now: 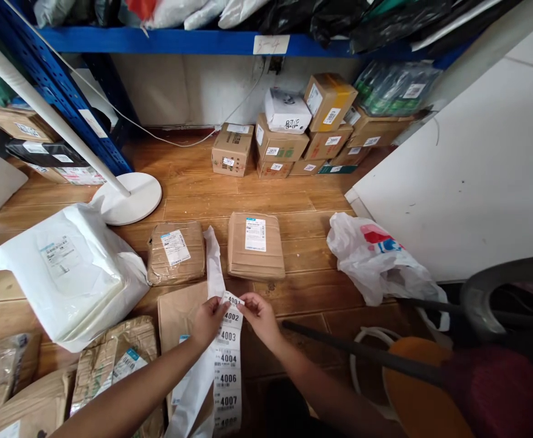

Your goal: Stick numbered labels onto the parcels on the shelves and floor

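A long strip of numbered labels [228,359] hangs down toward me, its top label reading 4001. My left hand [209,317] pinches the strip at the left of that top label. On the other side, my right hand [258,311] is closed at the label's right edge. A blank white length of the strip [214,261] runs up from behind the hands between two parcels. Just beyond the hands lie a flat brown parcel [255,246] with a white shipping label and a crumpled brown parcel [176,252]. Under the strip is a larger flat brown parcel [179,304].
A big white-wrapped parcel [75,267] and several brown parcels [115,359] lie at left. Labelled boxes [282,146] stack under the blue shelf [179,42]. A white pole base [132,198], a plastic bag [376,255] and an orange stool [424,383] stand around.
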Demonstrator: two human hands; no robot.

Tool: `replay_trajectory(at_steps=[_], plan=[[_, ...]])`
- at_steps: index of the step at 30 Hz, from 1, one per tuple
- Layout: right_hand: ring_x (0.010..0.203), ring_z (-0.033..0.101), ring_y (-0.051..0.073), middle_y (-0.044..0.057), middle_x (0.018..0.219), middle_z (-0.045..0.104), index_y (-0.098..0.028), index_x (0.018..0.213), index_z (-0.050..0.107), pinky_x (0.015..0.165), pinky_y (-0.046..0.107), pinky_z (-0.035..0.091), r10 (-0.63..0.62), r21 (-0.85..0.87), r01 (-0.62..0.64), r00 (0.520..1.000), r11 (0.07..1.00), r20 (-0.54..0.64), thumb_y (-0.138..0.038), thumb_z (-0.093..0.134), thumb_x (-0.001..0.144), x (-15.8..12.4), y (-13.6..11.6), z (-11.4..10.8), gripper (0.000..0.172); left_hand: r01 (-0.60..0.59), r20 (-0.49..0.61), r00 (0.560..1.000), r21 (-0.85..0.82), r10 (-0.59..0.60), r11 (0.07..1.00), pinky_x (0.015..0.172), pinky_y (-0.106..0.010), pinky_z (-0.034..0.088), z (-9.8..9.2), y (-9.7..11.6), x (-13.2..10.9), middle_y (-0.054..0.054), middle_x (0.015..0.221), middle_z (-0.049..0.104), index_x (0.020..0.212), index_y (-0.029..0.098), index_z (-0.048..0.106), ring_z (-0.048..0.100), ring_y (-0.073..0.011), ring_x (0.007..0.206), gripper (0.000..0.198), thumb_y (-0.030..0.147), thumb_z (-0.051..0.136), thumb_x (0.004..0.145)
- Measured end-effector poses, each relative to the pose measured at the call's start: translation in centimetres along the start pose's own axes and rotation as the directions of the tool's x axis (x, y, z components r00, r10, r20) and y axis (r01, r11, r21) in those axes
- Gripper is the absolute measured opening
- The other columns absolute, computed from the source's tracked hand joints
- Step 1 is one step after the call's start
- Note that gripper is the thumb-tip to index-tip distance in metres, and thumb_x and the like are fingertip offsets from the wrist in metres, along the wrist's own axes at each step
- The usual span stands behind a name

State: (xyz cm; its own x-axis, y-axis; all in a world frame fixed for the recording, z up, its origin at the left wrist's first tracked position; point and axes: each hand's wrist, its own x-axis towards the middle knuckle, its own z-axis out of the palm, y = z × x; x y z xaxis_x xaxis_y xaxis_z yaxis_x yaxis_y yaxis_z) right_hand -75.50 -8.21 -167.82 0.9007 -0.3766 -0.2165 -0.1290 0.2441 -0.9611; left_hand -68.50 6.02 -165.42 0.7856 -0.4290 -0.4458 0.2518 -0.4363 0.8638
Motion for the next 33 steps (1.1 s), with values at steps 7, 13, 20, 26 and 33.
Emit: replay_trajectory(at_steps=[7,13,20,26,33], plan=[[0.062,0.058,0.015,0.000,0.070,0.063,-0.019,0.075,0.064,0.058,0.026,0.047,0.205,0.100,-0.212,0.976,0.972,0.073,-0.060,0.082,0.054,-0.5,2.0,2.2,0.050,0.098,-0.033,0.995,0.062,-0.096,0.993,0.055,-0.024,0.039,-1.7,-1.9,-2.0,-0.002,0.070,0.062,0.085,0.015,0.060,0.054,-0.0165,0.061,0.044,0.057,0.062,0.071],[0.063,0.061,0.018,0.002,0.070,0.069,-0.021,0.076,0.072,0.059,0.028,0.048,0.340,-0.031,-0.350,0.878,0.936,0.338,-0.051,0.086,0.054,-1.2,3.4,2.7,0.040,-0.008,-0.012,1.000,0.174,0.010,0.985,0.057,-0.025,0.034,-2.9,-3.3,-5.5,-0.001,0.062,0.053,0.072,0.014,0.061,0.046,-0.0152,0.061,0.044,0.054,0.047,0.082],[0.058,0.059,0.018,0.002,0.065,0.068,-0.024,0.068,0.071,0.056,0.028,0.046,0.265,-0.074,-0.255,0.919,0.964,0.292,-0.050,0.085,0.054,-1.4,4.2,2.9,0.033,0.028,0.022,0.999,0.280,-0.036,0.960,0.056,-0.025,0.031,-3.5,-3.1,-5.7,0.000,0.060,0.047,0.065,0.015,0.054,0.042,-0.0137,0.061,0.040,0.049,0.044,0.084],[0.067,0.059,0.021,0.006,0.072,0.069,-0.018,0.072,0.070,0.066,0.032,0.047,-0.011,-0.187,-0.010,0.994,0.982,-0.113,-0.063,0.073,0.059,1.9,3.8,-1.0,0.047,0.185,0.019,0.980,0.282,-0.199,0.941,0.052,-0.023,0.030,-2.1,-2.7,-5.5,0.002,0.057,0.050,0.062,0.015,0.058,0.046,-0.0128,0.057,0.040,0.053,0.065,0.070],[0.068,0.055,0.020,0.006,0.070,0.062,-0.018,0.070,0.057,0.073,0.034,0.047,-0.231,-0.338,0.029,0.785,0.941,-0.575,-0.076,0.063,0.060,6.2,6.0,-4.2,0.059,0.126,0.189,0.978,-0.189,-0.090,0.974,0.056,-0.024,0.037,-5.2,-2.2,-7.8,-0.004,0.068,0.063,0.074,0.011,0.066,0.050,-0.0140,0.058,0.059,0.070,0.062,0.070]])
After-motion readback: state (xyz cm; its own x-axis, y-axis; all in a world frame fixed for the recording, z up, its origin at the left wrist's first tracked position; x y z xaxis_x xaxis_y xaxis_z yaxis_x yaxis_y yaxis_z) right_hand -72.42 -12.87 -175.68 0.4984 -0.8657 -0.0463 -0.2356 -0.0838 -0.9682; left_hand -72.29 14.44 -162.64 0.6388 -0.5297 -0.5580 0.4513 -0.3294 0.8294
